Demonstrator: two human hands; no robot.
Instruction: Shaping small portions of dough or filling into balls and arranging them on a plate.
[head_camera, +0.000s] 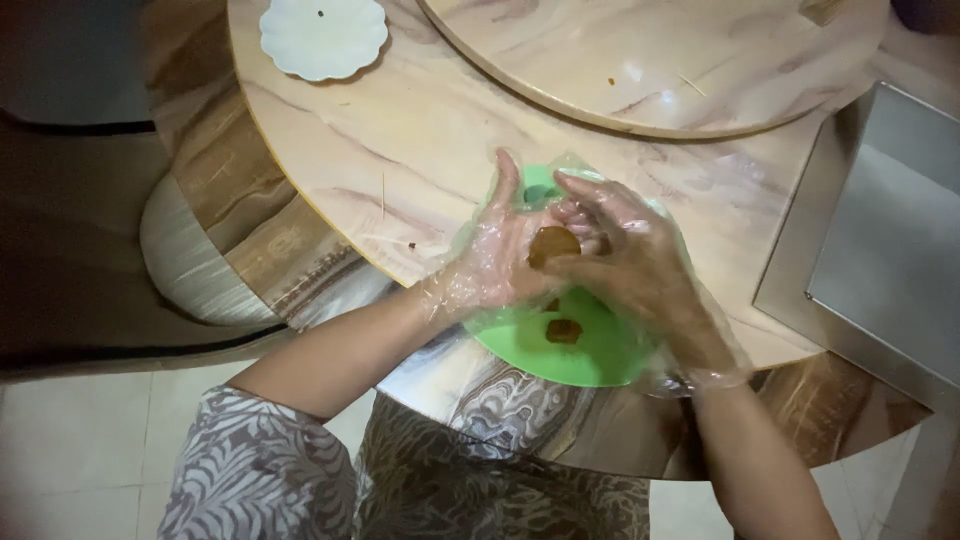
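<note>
Near the middle of the frame, both hands wore thin, crinkled, see-through plastic gloves that bunched loosely at the wrists. The left hand (497, 255) lay palm up with its fingers spread and nearly flat, thumb pointing toward the top of the frame, and a round, brown, matte lump of dough (552, 245) rested against its palm. The right hand (640, 270) came in from the lower right, its fingers curved loosely over the lump and touching it, so that the dough sat pressed between the two hands rather than pinched in a tight grip. Directly beneath them lay a smooth, bright green round plate (590, 355), on which a smaller, blocky brown piece (563, 331) sat just below the hands. The plate rested on a round table (420, 150) with a glossy, marble-patterned top in pale beige with darker veins and a wood-grain edge. A raised round turntable (650, 60) of the same marbled finish filled the upper middle of the frame. A white paper plate with a scalloped rim (323, 35) lay at the upper left. A flat, grey metal tray (880, 240) with a raised border stood at the right edge. Patterned grey-and-white sleeves showed at the bottom.
</note>
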